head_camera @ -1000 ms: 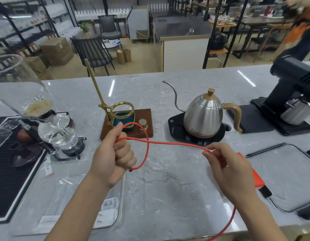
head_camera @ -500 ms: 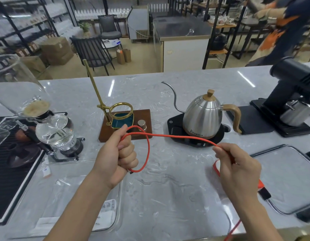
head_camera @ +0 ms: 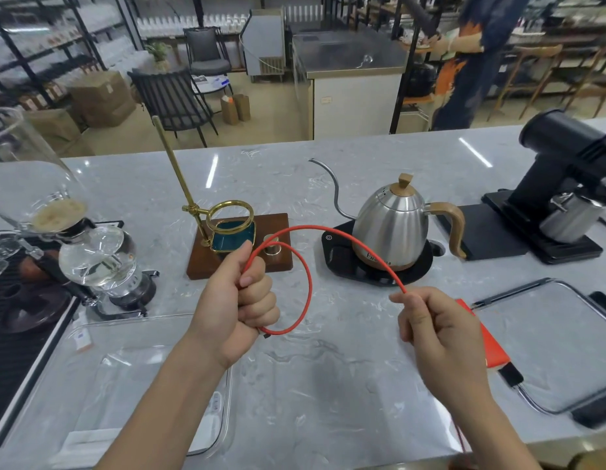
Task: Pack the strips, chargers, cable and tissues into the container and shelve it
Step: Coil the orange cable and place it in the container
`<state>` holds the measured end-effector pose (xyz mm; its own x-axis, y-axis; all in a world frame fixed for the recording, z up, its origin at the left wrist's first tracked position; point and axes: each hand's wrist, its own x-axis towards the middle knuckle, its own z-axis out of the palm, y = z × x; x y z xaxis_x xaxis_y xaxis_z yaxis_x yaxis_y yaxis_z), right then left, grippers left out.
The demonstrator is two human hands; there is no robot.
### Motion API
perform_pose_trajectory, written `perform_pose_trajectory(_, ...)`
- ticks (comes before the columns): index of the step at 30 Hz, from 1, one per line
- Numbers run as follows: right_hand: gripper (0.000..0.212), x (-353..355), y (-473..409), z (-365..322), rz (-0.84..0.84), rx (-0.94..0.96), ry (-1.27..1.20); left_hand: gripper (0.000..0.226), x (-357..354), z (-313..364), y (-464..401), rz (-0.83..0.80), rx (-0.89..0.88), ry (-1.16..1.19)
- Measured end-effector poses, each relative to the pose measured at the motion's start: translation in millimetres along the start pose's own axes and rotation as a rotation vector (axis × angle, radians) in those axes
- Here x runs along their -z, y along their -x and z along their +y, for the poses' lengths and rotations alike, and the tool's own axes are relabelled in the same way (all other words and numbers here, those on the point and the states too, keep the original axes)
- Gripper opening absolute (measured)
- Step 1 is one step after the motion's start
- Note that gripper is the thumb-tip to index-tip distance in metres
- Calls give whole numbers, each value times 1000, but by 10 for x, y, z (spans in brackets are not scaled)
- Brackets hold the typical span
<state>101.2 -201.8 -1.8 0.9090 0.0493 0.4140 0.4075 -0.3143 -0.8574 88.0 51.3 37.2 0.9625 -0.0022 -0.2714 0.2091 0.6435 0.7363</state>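
- A shiny steel kettle with a wooden handle and a thin bent spout (head_camera: 393,222) sits on a flat black base, behind the hands.
- A dark wooden block holding a tall gold rod and gold ring (head_camera: 239,244) stands just behind the left hand (head_camera: 235,300).
- A round glass coffee maker full of clear water (head_camera: 94,256) stands at the left on a black tray.
- A big black grinder with a steel cup (head_camera: 566,191) stands at the far right.
- The grey marble counter (head_camera: 328,385) is smooth and shiny.
- The left hand makes a fist around the thin red cable (head_camera: 308,283), which curls in one round loop beside it.
- The cable arcs over to the right hand (head_camera: 440,337), which pinches it with curled fingers.
- The clear plastic container (head_camera: 132,395) lies under the left arm, with white things inside.
- A flat orange-red box (head_camera: 488,340) lies partly hidden under the right hand.
- A clear lid with a metal rim (head_camera: 546,347) lies at the right.
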Motion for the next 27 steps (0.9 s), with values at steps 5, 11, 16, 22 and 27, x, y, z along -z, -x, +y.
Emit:
perform_pose_trajectory(5,6,-3,46,-27,62,-55,-82,46,-32,-15,27,-33,-14,38)
perform_pose_trajectory(11,22,1,56,52,-46,-31,211,32,-32,0,56,-59,-81,127)
perform_pose_trajectory(16,16,-15,60,89,-183,-32,354,33,-62,9,64,-89,-84,125)
perform_pose_trajectory(22,11,-39,81,60,-311,-17,403,35,-120,-16,67,-136,-69,112)
perform_pose_trajectory(27,5,-44,113,-8,-430,47,408,38,-183,-69,73,-164,-68,103)
